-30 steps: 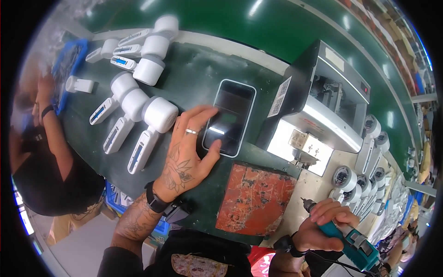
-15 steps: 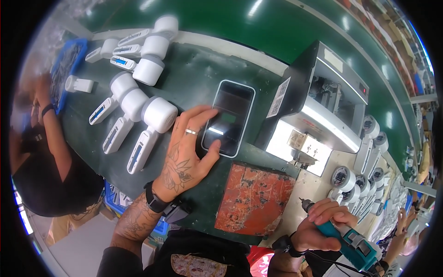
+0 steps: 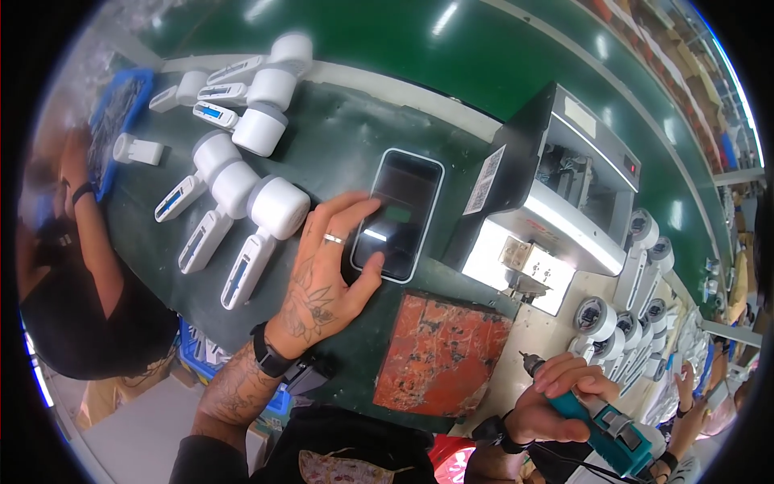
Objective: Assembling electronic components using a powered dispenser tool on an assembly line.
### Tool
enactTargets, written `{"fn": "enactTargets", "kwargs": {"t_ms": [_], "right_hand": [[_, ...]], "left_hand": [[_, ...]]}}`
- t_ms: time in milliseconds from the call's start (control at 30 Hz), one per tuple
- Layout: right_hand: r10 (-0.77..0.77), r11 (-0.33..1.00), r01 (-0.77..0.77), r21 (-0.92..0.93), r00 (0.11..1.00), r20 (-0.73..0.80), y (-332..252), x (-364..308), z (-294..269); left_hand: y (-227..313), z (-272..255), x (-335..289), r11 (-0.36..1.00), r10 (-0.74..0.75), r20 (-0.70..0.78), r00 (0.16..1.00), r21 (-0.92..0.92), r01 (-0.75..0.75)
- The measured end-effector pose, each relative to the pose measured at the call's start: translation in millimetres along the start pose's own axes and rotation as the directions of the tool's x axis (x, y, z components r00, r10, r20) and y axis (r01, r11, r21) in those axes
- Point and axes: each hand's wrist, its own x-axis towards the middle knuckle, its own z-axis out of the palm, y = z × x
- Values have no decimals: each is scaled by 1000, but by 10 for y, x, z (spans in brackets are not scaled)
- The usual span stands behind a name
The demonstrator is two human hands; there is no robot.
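Smartphone (image 3: 401,214) flat on green counter (image 3: 339,145), left hand (image 3: 326,278) at its 7 o'clock, fingers spread, thumb on screen. Right hand (image 3: 556,403) clenched around teal electric screwdriver (image 3: 605,423), 4 o'clock.

Phone (image 3: 401,214) boxed in: white units (image 3: 266,218) left, metal machine (image 3: 556,202) right; green mat (image 3: 347,137) above open.
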Motion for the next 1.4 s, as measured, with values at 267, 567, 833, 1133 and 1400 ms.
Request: {"fn": "enactTargets", "kwargs": {"t_ms": [267,567,833,1133,1400], "right_hand": [[-5,1000,5,-16,1000,9,-4,7,-4],[0,1000,0,-30,1000,-8,-18,-12,26],[7,1000,-7,-27,1000,8,-16,-25,22],[9,999,-8,33,1000,-26,-1,21,1],[67,994,-76,82,993,97,-53,-130,-128]], "left_hand": [[-11,5,8,998,24,2,1000,62,-24],[-19,-1,-7,998,36,0,999,60,-36],[-27,-5,-15,997,46,-8,999,58,-45],[17,-28,51,995,89,-23,996,36,-88],[38,-55,-50,994,105,-44,994,43,-103]]}}
